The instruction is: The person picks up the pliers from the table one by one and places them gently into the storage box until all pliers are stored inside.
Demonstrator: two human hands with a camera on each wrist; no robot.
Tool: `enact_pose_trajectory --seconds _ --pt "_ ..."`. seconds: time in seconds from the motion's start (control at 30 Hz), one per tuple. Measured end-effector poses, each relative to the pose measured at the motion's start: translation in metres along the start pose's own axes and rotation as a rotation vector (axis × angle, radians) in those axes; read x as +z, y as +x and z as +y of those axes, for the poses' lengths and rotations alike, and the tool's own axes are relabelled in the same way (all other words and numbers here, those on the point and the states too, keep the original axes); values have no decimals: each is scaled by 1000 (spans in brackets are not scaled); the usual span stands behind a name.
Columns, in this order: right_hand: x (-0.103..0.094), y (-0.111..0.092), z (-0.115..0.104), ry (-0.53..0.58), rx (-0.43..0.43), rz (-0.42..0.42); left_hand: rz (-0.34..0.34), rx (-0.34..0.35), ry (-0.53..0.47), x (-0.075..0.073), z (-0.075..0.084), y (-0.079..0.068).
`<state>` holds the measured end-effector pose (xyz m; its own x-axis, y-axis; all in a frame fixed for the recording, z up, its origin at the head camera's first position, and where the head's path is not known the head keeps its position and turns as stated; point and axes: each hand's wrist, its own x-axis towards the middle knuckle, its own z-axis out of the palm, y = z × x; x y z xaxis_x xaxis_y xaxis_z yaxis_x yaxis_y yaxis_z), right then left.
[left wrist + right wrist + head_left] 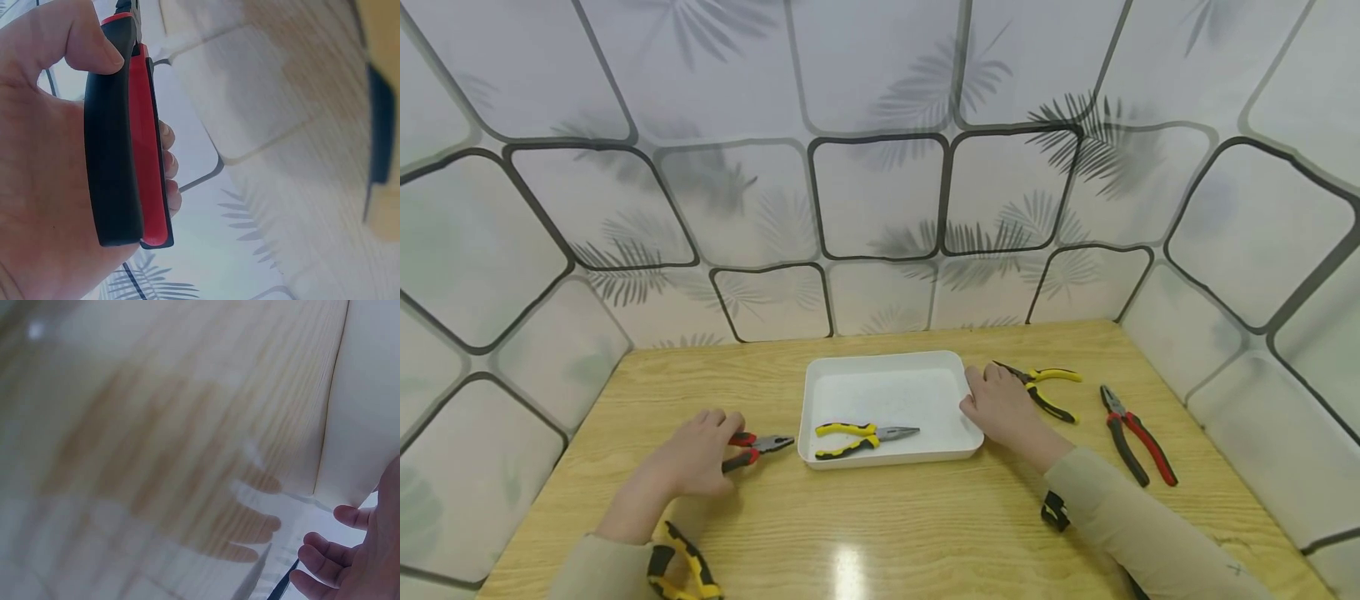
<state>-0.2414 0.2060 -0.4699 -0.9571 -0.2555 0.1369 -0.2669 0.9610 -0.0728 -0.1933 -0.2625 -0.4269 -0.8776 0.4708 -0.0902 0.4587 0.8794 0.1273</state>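
My left hand (700, 454) grips combination pliers (747, 457) with red and black handles, left of the white tray (887, 457). In the left wrist view the thumb lies along the black side of the handle (112, 137), and fingertips show behind it. The jaws point right, toward the tray. Yellow and black long-nose pliers (857, 437) lie inside the tray at its front left. At the tray's right end, my right hand (1003, 408) rests by the rim, holding nothing. Its fingers (325, 565) are loosely bent beside the tray wall (365, 394) in the right wrist view.
Yellow and black pliers (1037, 387) lie just beyond my right hand. Farther right are red and black pliers (1138, 437). Another yellow and black pair (681, 562) lies by my left sleeve. Patterned walls (880, 200) enclose the wooden table (850, 517) at the back and sides.
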Motion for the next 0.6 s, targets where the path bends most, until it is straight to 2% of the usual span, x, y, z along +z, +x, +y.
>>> enact_pose_trajectory --seconds 0.17,0.6 --pt "0 0 0 0 -4 1 6 2 16 -3 0 2" --pt "0 0 -1 -11 2 -6 74 20 21 -9 0 0"
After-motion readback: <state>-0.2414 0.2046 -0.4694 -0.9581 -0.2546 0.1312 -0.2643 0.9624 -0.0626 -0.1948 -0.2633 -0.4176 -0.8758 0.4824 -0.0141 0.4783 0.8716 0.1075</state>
